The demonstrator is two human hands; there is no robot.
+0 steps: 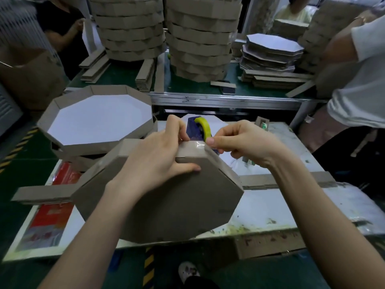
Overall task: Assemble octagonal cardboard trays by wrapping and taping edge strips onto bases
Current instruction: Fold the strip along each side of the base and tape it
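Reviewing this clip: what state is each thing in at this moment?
Held tray: underside up, tilted, edge strip wrapped round it.
Tape piece: lying on the strip's top side.
Left hand: grips the tray.
Right hand: pinches the tape's end.
Finished tray: white side up, on a stack.
Tape dispenser: upright, yellow roll loaded.
Loose strips: lying flat.

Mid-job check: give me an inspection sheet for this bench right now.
Surface: white work table, stained near the front edge.
Job's things: upturned tray in hand, clear tape on its edge strip; loose strips beneath; tape dispenser behind.
Clutter: red printed sheet at left.
Grippers: left hand grips the tray; right hand pinches the tape.
Cables: nothing seen.
Surroundings: finished trays at left, tall tray stacks behind, another person at right.
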